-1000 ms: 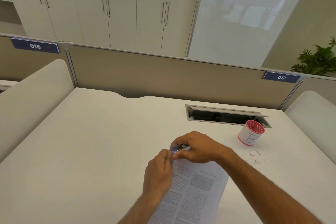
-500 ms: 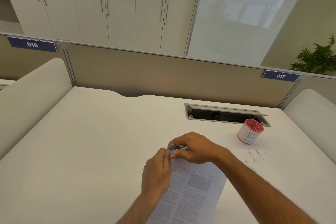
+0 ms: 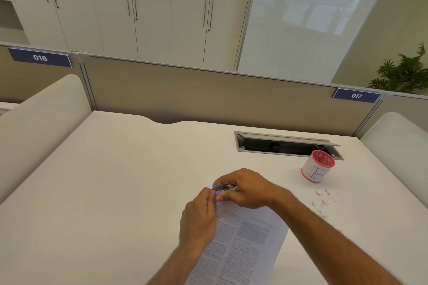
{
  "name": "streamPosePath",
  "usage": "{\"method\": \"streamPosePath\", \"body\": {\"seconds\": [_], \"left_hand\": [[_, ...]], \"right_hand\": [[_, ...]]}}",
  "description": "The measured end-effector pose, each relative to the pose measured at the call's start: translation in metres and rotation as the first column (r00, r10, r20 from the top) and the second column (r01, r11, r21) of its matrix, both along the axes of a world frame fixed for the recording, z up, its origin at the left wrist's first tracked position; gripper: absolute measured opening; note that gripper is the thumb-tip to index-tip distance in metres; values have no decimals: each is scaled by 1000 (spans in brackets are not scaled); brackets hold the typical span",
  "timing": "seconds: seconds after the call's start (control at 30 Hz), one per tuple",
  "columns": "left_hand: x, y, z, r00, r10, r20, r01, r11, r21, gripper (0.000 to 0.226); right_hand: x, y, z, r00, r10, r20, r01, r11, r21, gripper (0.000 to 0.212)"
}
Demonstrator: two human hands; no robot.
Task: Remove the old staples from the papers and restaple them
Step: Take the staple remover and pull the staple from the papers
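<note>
A stack of printed papers (image 3: 243, 243) lies on the white desk (image 3: 120, 192), running toward me. My right hand (image 3: 247, 188) curls round a small metal tool with a blue tip (image 3: 223, 188) at the papers' top left corner. My left hand (image 3: 198, 217) pinches that same corner from the left, its fingertips touching the tool's tip. The corner itself is hidden under my fingers. Several pulled staples (image 3: 323, 203) lie scattered on the desk to the right.
A small white cup with a red rim (image 3: 317, 166), marked with a letter B, stands at the right, near an open cable tray (image 3: 284, 144) set in the desk. A beige partition (image 3: 208, 97) closes the far edge. Curved white side panels stand left and right.
Both hands stay at the papers' top corner with the tool. Only the view has shifted slightly.
</note>
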State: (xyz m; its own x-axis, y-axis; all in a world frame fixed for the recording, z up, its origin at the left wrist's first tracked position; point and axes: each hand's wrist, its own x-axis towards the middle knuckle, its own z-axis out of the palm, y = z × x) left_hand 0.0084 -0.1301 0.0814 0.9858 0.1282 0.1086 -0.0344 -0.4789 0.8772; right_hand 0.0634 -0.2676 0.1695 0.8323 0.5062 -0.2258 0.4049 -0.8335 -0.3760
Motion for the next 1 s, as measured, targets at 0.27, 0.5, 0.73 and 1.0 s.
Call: {"method": "streamPosePath", "body": {"seconds": [0.27,0.5,0.73,1.0], "left_hand": [[1,1,-2,1000,11,3,-11,1000,10,31],[2,1,-3,1000,12,-5,-12,1000,-5,32],[2,1,-5,1000,14,-20,-14,1000,-11,32],[3,2,-7,1000,21,-12,-22,1000,-9,31]], "right_hand": [[1,1,-2,1000,0,5,0,1000,-6,40],[3,1,-4,1000,-3,17,3,1000,-12,41],[3,2,-7,1000,-12,10,12,1000,-6,40],[4,2,-9,1000,-10,19,10,1000,-7,41]]}}
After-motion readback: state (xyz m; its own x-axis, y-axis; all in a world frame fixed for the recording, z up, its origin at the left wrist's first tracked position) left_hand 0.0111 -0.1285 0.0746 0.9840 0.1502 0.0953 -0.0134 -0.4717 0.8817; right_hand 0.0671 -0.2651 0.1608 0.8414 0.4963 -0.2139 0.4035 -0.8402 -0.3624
